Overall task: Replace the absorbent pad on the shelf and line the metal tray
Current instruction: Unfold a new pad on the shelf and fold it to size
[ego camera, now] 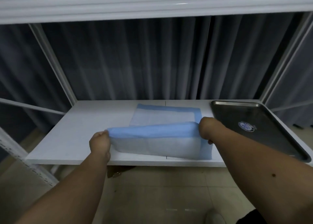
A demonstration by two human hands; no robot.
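Centre of frame: blue pad [162, 135] on the white shelf [71, 130], partly folded, its near half lifted and doubled over so the blue backing faces up along the fold. Far half flat on the shelf, pale quilted face up with a blue border along the back and right edges. Near edge of the pad reaching almost to the shelf's front lip.

Left hand [100, 143] at lower centre-left, fingers curled and clamped on the pad's left end at the fold. Right hand [207, 129] right of centre, fingers curled and clamped on the pad's right end, thumb tip showing below the edge. Both forearms bare, running in from the bottom corners of the frame.

Right side: metal tray [264, 115] flat on the same shelf, just beside the pad's right edge and apart from it, near corner at the shelf's front lip. Round blue-and-white sticker [246, 126] on the tray floor, just past the right wrist.

Top of frame: white upper shelf [152, 3] running the full width, white uprights slanting down at left and right. Behind the rack, dark grey curtain [135, 57] in vertical folds. Bottom of frame: pale tiled floor [160, 190] under the shelf.
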